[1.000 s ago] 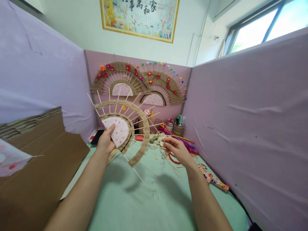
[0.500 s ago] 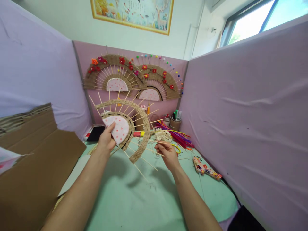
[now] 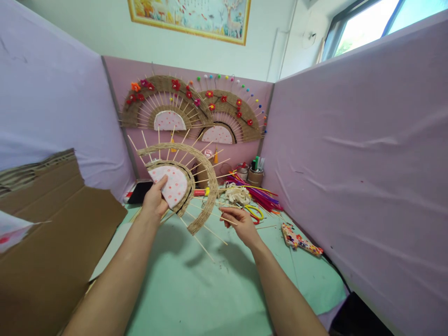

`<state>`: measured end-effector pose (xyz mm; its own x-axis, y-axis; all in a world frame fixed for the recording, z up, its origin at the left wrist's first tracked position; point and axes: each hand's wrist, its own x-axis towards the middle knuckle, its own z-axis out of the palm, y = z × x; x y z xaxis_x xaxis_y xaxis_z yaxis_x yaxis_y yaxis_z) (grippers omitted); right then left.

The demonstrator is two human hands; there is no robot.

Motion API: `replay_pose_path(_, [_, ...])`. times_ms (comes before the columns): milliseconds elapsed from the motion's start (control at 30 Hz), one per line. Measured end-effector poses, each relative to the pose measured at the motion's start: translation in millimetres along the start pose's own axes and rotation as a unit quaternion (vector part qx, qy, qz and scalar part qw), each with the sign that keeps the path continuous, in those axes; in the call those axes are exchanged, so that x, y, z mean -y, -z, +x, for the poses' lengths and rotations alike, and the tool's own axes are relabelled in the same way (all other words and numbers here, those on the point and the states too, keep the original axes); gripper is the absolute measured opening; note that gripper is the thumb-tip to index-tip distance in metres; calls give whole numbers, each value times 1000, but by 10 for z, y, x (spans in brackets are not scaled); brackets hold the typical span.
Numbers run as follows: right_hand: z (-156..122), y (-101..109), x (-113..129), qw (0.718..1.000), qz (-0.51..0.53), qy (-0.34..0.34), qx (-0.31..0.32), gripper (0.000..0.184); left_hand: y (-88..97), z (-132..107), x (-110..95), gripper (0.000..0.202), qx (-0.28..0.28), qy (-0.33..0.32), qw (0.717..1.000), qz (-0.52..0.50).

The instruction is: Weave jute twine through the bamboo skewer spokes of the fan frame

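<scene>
My left hand (image 3: 157, 198) is closed on a half-round fan (image 3: 171, 184), its thumb on the white centre with pink dots. Thin wooden sticks spread out from that centre, with an inner woven band (image 3: 192, 179) and an outer woven band (image 3: 212, 186) of tan twine across them. The fan is tilted, raised above the table. At its lower right side is my right hand (image 3: 241, 226), fingertips pinched together beside the outer band. One stick end crosses in front of these fingers; what they pinch is too small to make out.
Two decorated fans (image 3: 164, 86) hang on the pink back panel. On the green table (image 3: 196, 298) lie pipe cleaners (image 3: 261, 196), pale cord (image 3: 236, 193), yellow-handled scissors (image 3: 257, 212) and a flower-patterned glue gun (image 3: 301, 240) with a cable. Cardboard (image 3: 52, 224) stands at the left.
My right hand has shifted slightly left, closer to the outer woven band. The left hand still holds the fan in nearly the same place; the whole view has moved slightly.
</scene>
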<state>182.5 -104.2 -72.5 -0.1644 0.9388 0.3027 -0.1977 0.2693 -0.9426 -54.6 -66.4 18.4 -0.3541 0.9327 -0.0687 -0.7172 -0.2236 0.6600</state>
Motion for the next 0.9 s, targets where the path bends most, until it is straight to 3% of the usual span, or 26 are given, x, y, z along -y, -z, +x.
replay_pose_path(167, [-15,74,-11,993,-106,34,28,24,30,37,-34,28,1,-14,1000,11])
replay_pose_path(300, [-28,128,15,969,-211,107,71,23,84,97,-78,24,-8,-44,998,32])
replay_pose_path(433, [-42,145,25,950,-267,135,85,26,123,139,-122,21,-3,-79,996,46])
replay_pose_path(667, [-62,93,21,941,-300,140,63,22,105,107,-125,29,-4,-122,992,30])
replay_pose_path(900, [-94,21,16,953,-262,151,-13,21,90,104,-96,30,-5,-148,989,12])
